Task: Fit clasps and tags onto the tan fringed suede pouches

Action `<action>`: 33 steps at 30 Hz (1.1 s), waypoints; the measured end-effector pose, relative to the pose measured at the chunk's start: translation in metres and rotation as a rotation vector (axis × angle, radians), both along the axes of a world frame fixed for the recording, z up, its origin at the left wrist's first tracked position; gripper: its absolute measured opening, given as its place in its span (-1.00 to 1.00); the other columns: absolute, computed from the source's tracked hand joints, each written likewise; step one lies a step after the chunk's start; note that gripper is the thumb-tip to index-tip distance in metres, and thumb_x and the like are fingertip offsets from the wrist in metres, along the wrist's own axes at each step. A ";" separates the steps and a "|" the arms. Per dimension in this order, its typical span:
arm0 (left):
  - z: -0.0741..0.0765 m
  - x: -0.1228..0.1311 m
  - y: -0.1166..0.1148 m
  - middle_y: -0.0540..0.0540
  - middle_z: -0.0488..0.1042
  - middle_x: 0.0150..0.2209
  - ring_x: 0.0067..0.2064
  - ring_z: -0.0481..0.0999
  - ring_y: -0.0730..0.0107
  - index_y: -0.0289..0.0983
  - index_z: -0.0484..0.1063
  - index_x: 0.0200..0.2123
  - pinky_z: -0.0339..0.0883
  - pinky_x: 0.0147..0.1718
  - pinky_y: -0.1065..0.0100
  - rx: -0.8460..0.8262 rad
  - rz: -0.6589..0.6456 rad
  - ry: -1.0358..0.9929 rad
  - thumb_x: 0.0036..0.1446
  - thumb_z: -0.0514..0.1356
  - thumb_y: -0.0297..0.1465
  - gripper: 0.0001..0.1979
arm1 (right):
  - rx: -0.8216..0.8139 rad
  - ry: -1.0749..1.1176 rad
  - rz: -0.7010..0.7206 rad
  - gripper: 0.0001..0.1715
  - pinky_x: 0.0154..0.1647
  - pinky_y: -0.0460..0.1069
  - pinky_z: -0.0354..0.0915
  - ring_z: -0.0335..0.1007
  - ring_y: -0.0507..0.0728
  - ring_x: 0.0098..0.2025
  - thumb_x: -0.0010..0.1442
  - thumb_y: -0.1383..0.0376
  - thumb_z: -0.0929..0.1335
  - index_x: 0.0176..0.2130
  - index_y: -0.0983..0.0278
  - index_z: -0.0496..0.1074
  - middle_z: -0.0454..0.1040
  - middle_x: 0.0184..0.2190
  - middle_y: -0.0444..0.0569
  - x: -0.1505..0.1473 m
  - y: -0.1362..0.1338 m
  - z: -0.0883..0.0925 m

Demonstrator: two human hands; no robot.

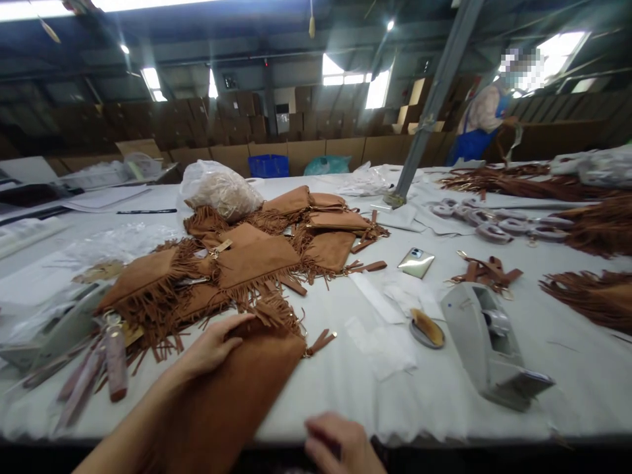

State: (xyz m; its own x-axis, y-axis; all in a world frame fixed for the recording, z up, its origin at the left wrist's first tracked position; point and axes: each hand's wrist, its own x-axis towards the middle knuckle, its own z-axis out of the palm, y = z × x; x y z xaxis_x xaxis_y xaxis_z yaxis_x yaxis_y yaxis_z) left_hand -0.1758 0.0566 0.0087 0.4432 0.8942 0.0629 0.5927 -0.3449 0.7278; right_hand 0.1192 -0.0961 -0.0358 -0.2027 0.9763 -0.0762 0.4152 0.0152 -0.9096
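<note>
My left hand (217,345) grips a brown suede pouch with fringe (247,388) near its upper edge. The pouch is tilted at the table's front edge, its lower part partly behind my left forearm. A small strap with a metal clasp (320,342) sticks out at its right side. Low in the view, my right hand (343,441) is apart from the pouch, fingers loosely bent, with a gap between thumb and forefinger and nothing visible in it. Behind the pouch lies a heap of similar fringed pouches (259,260), some with zips and tags.
A tape dispenser (486,345) stands to the right, near a tape roll (427,329), a phone (416,262) and brown straps (486,271). Another dispenser (54,329) is at left. A plastic bag (220,189) sits behind the heap. A slanted post (434,99) rises there; a person (481,118) stands far right.
</note>
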 end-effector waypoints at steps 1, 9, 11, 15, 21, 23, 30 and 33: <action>0.006 -0.001 0.008 -0.08 0.40 0.10 0.14 0.31 0.17 -0.20 0.34 0.09 0.08 0.20 0.12 0.009 -0.050 0.052 0.01 0.10 -0.51 -0.48 | 0.061 -0.043 -0.077 -0.68 -0.08 0.13 0.34 0.46 0.20 -0.21 0.15 0.19 0.27 -0.17 0.17 0.54 0.56 -0.25 0.01 0.008 0.011 0.003; 0.073 0.031 0.045 -0.04 0.53 -0.15 -0.13 0.48 0.32 -0.21 0.45 -0.06 0.31 -0.09 0.37 0.012 -0.355 0.121 0.07 0.01 -0.57 -0.60 | 0.550 -0.320 -0.068 -0.30 0.21 0.26 0.12 0.13 0.26 0.22 0.03 0.41 0.29 0.18 0.34 0.21 0.27 0.17 0.17 0.031 0.093 0.015; 0.093 0.033 0.040 -0.04 0.53 -0.22 -0.19 0.47 0.36 -0.23 0.49 -0.15 0.31 -0.16 0.43 0.038 -0.389 0.143 0.04 0.00 -0.60 -0.62 | 0.579 -0.325 -0.050 -0.20 0.25 0.25 0.07 0.05 0.22 0.26 -0.02 0.51 0.22 0.23 0.33 0.12 0.21 0.21 0.13 0.025 0.103 0.020; 0.127 0.026 0.029 -0.03 0.48 -0.34 -0.27 0.43 0.39 -0.28 0.50 -0.38 0.28 -0.25 0.49 0.048 -0.386 0.166 -0.05 0.04 -0.63 -0.72 | 0.615 -0.280 0.034 0.01 0.29 0.26 -0.06 -0.15 0.20 0.33 -0.17 0.60 0.17 0.28 0.31 0.01 0.10 0.27 0.08 0.016 0.123 0.037; 0.151 0.017 0.034 -0.03 0.47 -0.38 -0.29 0.42 0.33 -0.32 0.45 -0.40 0.30 -0.27 0.43 -0.092 -0.335 0.039 -0.03 0.06 -0.53 -0.82 | 0.166 0.168 0.385 -0.45 0.17 0.18 0.11 0.24 0.24 0.12 0.09 0.37 0.27 0.11 0.28 0.31 0.41 0.04 0.05 -0.012 0.118 0.055; 0.152 0.018 0.038 -0.02 0.46 -0.40 -0.30 0.43 0.31 -0.31 0.44 -0.41 0.31 -0.29 0.42 -0.147 -0.270 -0.017 -0.05 0.10 -0.49 -0.87 | -0.144 0.432 0.430 -0.56 0.01 0.09 0.26 0.39 0.16 -0.08 0.24 0.14 0.22 -0.01 0.31 0.40 0.50 -0.16 0.00 -0.021 0.099 0.056; 0.124 0.013 0.064 -0.03 0.52 -0.34 -0.23 0.48 0.23 -0.30 0.45 -0.33 0.34 -0.20 0.35 -0.184 -0.225 -0.001 -0.25 0.08 -0.56 -0.68 | -0.476 0.691 0.244 -0.37 -0.32 -0.08 0.27 0.39 0.06 -0.41 0.08 -0.16 0.29 -0.16 0.31 0.39 0.44 -0.49 -0.09 -0.013 0.036 0.040; 0.088 0.015 0.077 -0.03 0.53 -0.33 -0.23 0.49 0.26 -0.30 0.45 -0.34 0.33 -0.22 0.38 -0.108 -0.233 0.068 -0.27 0.01 -0.59 -0.63 | -0.523 0.612 0.103 -0.38 -0.52 -0.15 0.18 0.26 -0.04 -0.59 0.04 -0.14 0.33 -0.16 0.31 0.34 0.34 -0.61 -0.20 -0.003 0.023 0.024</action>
State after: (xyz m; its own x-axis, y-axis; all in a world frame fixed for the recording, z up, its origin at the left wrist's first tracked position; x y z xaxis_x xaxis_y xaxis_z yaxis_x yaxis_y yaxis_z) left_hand -0.1604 0.1337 0.0966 0.6375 0.7677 -0.0648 0.5555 -0.3997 0.7291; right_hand 0.1160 -0.0729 -0.0115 -0.4435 0.8191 -0.3638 -0.1383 -0.4636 -0.8752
